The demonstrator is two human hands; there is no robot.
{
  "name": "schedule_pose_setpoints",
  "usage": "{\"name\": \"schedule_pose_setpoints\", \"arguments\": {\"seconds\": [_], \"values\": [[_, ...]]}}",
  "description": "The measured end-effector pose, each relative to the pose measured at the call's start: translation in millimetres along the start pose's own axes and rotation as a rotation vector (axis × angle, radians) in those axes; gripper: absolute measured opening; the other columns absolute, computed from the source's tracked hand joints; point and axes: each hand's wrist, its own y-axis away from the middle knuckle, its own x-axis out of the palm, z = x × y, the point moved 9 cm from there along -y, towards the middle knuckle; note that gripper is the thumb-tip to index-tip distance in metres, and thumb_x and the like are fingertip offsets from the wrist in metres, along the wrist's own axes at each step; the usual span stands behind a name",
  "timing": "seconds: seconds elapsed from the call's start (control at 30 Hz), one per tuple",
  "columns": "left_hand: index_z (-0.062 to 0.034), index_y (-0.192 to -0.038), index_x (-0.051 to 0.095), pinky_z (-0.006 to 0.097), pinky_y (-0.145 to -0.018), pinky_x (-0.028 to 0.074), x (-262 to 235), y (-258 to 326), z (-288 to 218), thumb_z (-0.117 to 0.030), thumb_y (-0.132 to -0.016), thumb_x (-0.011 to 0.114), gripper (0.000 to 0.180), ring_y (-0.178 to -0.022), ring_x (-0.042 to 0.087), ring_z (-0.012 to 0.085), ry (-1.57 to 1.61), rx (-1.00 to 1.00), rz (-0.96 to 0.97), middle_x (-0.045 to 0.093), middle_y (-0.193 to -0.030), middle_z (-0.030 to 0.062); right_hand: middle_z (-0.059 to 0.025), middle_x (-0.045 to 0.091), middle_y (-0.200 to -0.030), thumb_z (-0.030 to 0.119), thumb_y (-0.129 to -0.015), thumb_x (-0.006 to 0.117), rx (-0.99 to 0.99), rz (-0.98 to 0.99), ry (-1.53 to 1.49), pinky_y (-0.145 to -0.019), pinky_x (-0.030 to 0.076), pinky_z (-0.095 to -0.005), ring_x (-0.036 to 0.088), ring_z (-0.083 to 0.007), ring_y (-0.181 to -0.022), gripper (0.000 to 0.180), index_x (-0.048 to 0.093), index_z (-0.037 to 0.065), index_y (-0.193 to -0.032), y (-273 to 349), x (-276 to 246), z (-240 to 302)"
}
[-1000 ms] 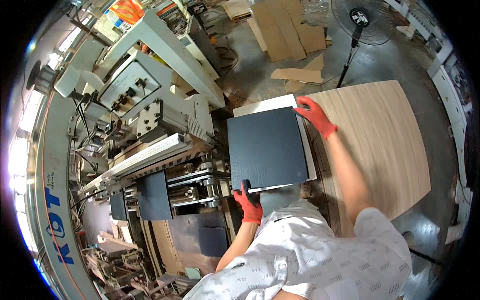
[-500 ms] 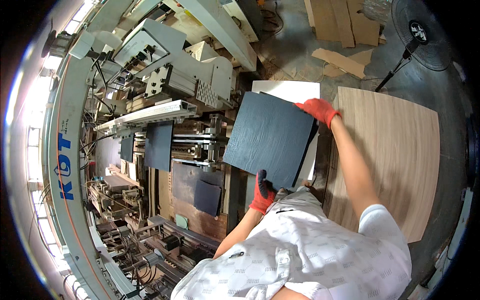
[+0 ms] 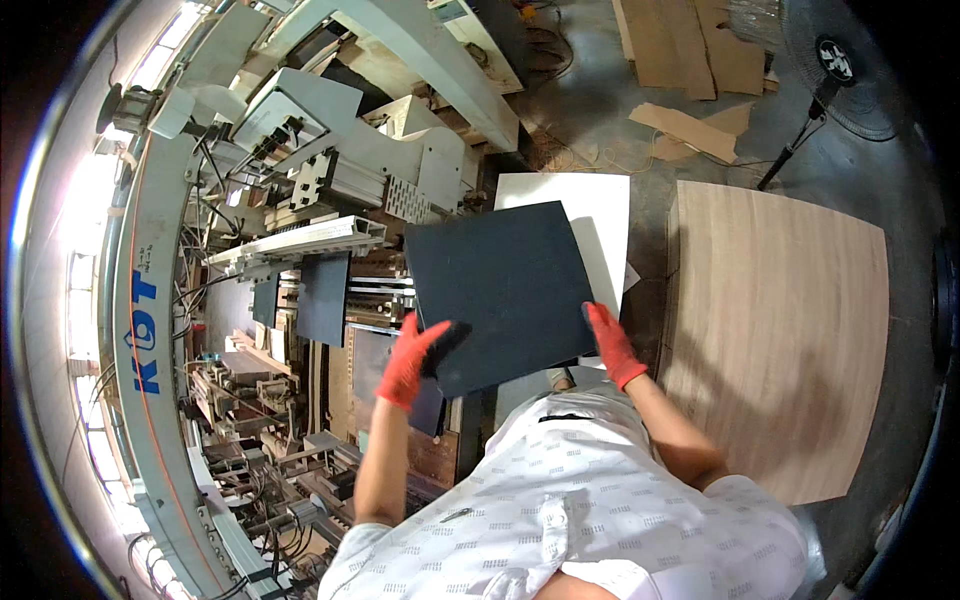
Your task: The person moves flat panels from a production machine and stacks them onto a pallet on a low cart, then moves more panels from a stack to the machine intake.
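A workshop with a grey concrete floor (image 3: 590,95) surrounds the work; torn cardboard (image 3: 690,45) and a black pedestal fan (image 3: 835,65) occupy the far side. At centre, a square dark panel (image 3: 500,295) lies tilted askew between the two gloved hands, its right part overlapping a white panel (image 3: 605,235) and its left part reaching toward the machine (image 3: 300,240). The left hand (image 3: 412,362), in a red glove with black coating, pinches the lower left edge, its thumb across the upper face; its other fingers are partly hidden. The right hand (image 3: 614,348), also in red, touches the right edge near the lower corner; whether its fingers close around that edge cannot be told. To the right, well apart from the dark panel, stands a wood-grain stack (image 3: 775,290). Within the machine, another dark sheet (image 3: 323,300) hangs beside the rails.
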Motion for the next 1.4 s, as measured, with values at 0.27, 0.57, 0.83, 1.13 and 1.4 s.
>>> {"name": "schedule_pose_setpoints", "arguments": {"seconds": [0.27,0.57,0.83,1.13,1.4], "values": [[0.0,-0.124,0.04,0.044,-0.084,0.045,95.7,1.5,-163.2,-0.042,-0.054,0.081,0.091,-0.1,0.053,0.037,-1.306,0.705,-0.139,0.053,-0.106,0.0212,-0.0224,0.037,-0.135,0.046,-0.062,0.08,-0.427,-0.353,0.817,-0.104,0.026,-0.0472,0.036,-0.039,-0.123,0.107,0.026,0.003,-0.142,3.8,37.7,55.0],[-0.0029,-0.134,0.035,0.045,-0.084,0.04,109.5,29.9,-143.1,-0.044,-0.053,0.078,0.1,-0.099,0.05,0.035,-1.267,0.783,-0.22,0.049,-0.106,0.0176,-0.0161,0.038,-0.142,0.025,-0.097,0.039,-0.963,-0.273,0.251,-0.111,0.022,-0.038,0.033,-0.0277,-0.133,0.05,0.035,-0.002,-0.139,-39.0,-17.6,173.3],[-0.0043,-0.142,0.031,0.044,-0.101,0.035,63.5,47.2,-111.8,-0.039,-0.063,0.078,0.098,-0.122,0.043,0.0357,-1.01,0.888,-0.151,0.042,-0.136,0.0194,-0.0177,0.032,-0.148,0.0,-0.09,0.05,-1.126,0.303,0.607,-0.111,0.028,-0.0356,0.033,-0.0267,-0.136,0.061,0.024,-0.002,-0.145,-140.1,-4.9,181.3],[-0.0036,-0.149,0.005,0.038,-0.114,0.021,38.4,9.9,-2.0,-0.012,-0.059,0.084,0.12,-0.14,0.024,0.0294,0.199,0.9,-0.183,0.017,-0.152,0.0163,-0.0097,0.039,-0.144,0.008,-0.095,0.048,-0.815,0.398,0.149,-0.106,0.035,-0.0338,0.044,-0.0212,-0.126,0.055,0.026,0.006,-0.146,-157.7,-21.0,151.3],[-0.0032,-0.149,0.002,0.035,-0.113,0.019,23.2,-28.6,-15.4,-0.016,-0.057,0.085,0.124,-0.141,0.019,0.0256,0.197,1.004,-0.031,0.013,-0.154,0.0141,-0.0067,0.049,-0.136,0.042,-0.099,0.036,-0.427,0.201,-0.436,-0.104,0.038,-0.0387,0.047,-0.0234,-0.123,0.051,0.043,0.009,-0.137,-112.2,-65.6,104.9]]}}
